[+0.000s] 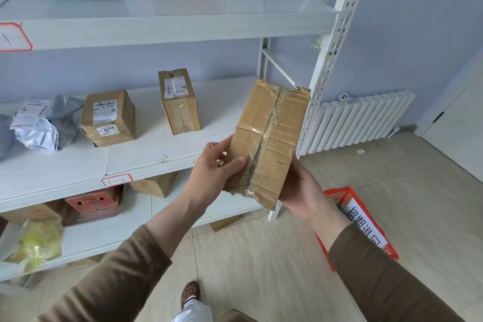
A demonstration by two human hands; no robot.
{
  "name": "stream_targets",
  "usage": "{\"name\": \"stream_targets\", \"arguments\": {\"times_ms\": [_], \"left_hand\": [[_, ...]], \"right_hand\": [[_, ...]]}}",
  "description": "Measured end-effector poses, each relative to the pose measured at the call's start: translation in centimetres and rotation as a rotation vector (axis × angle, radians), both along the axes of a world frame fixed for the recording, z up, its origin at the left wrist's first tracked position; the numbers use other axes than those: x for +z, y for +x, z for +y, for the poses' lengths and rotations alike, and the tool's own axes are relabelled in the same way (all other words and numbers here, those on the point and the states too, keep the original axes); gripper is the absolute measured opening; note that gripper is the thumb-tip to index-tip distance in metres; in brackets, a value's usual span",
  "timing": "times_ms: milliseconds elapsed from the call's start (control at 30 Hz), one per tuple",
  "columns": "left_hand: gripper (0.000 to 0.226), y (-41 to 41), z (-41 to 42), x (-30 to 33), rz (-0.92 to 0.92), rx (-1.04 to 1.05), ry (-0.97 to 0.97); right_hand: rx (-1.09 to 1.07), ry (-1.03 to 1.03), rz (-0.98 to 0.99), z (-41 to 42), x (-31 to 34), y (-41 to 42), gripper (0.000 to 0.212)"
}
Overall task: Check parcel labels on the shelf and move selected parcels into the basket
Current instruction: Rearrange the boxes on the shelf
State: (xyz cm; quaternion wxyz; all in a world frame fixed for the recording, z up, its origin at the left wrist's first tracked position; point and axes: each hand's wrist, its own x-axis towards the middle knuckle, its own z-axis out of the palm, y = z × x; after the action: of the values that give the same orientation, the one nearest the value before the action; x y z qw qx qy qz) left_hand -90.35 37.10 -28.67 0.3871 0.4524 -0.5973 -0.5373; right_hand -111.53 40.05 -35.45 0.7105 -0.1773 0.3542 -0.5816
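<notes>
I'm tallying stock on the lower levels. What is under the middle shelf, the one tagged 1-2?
Under the middle shelf a red box, a cardboard box and a yellow plastic bag show. The shelf edge covers their upper parts and anything farther back.

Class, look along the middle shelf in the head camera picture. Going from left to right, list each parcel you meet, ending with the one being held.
Grey plastic mailer bag → squat cardboard box → upright cardboard box → taped cardboard parcel, held in front of the shelf by the left hand and the right hand.
</notes>
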Motion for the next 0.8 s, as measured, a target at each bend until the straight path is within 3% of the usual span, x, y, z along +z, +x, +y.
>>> {"name": "stream_targets", "arguments": {"times_ms": [67,200,333,533,667,733,800], "left_hand": [[0.055,0.4,-0.6,-0.9,-0.027,-0.040,-0.043],[0.066,2.0,-2.2,-3.0,-0.141,-0.076,-0.193],[0.045,2.7,-3.8,-4.8,-0.235,-0.064,-0.279],[0.046,1.1,-2.0,-2.8,0.052,-0.094,0.002],[0.064,0.0,-1.8,-2.1,0.291,-0.095,0.159],[0.068,0.3,-2.3,-1.9,0.328,-0.125,0.120],[0.071,0.9,-3.0,-2.0,0.271,-0.123,0.055]], "right_hand": [[0.016,-0.036,0.048,0.2,0.0,-0.1,0.068],[0.072,-0.149,0.368,-0.1,-0.1,-1.7,0.066],[0.059,-0.201,0.554,-0.2,-0.2,-1.4,0.074],[0.004,-0.152,0.896,-0.2,0.4,0.2,0.035],[-0.017,-0.119,0.962,0.1,-0.3,1.0,0.034],[0.024,-0.139,0.881,0.3,-0.9,0.7,0.029],[0.049,-0.163,0.803,0.5,-0.7,0.6,0.054]]}}
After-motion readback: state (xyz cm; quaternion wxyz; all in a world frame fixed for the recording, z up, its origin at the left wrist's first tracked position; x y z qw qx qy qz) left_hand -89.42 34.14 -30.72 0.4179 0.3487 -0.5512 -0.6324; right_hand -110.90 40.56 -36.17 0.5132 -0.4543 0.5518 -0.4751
